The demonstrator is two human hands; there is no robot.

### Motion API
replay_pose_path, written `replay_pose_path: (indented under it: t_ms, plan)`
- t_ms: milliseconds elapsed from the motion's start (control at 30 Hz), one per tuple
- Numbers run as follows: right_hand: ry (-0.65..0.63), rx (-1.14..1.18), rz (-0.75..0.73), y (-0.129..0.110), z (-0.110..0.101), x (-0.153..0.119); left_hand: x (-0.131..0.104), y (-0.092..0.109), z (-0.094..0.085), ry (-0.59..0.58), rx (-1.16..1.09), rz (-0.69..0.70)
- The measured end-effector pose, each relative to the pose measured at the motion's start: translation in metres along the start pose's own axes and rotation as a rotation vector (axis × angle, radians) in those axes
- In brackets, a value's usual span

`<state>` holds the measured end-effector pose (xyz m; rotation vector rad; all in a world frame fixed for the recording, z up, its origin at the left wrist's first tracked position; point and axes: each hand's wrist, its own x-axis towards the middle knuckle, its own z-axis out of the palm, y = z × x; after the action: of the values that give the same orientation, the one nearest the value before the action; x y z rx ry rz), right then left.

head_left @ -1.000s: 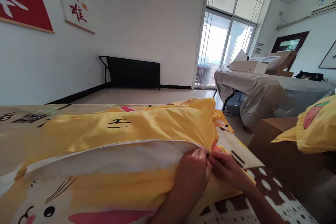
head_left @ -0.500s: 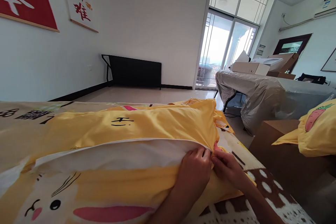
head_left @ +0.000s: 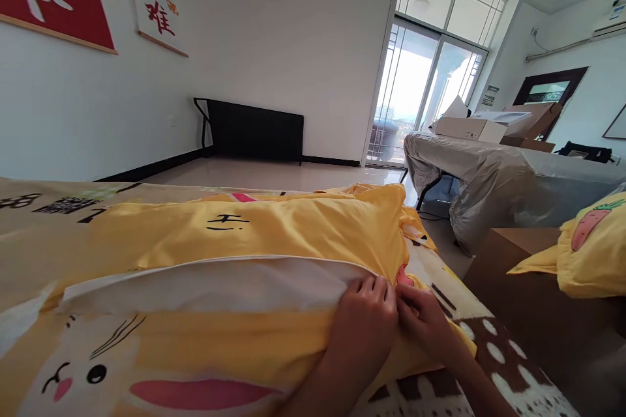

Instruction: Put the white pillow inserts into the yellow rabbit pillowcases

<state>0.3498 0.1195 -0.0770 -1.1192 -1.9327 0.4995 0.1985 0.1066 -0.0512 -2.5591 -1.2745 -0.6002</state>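
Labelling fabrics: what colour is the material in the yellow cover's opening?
White material, clearest in the head view.

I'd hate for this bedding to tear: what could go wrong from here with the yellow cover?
The white fabric shows along the opening in the yellow cover, right up to the left hand, so it might get caught at the edge. The right hand works close beside the left at the opening's end; a hard tug there could strain the cloth. What the fingertips pinch is hidden, so a snag might go unseen.
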Motion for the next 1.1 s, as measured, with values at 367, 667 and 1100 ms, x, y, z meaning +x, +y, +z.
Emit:
replay_pose_path:
  t_ms: [367,667,1100]
  plan:
    - [0.301,-0.191,-0.283,0.002,0.007,-0.007,0.0,0.001,-0.007,-0.003,-0.323,-0.148]
    - [0.311,-0.35,-0.452,-0.007,-0.003,-0.006,0.001,0.008,-0.006,0.026,-0.15,-0.17]
    - [0.437,-0.335,-0.418,-0.004,-0.005,-0.002,0.0,0.003,-0.035,0.031,-0.12,-0.22]
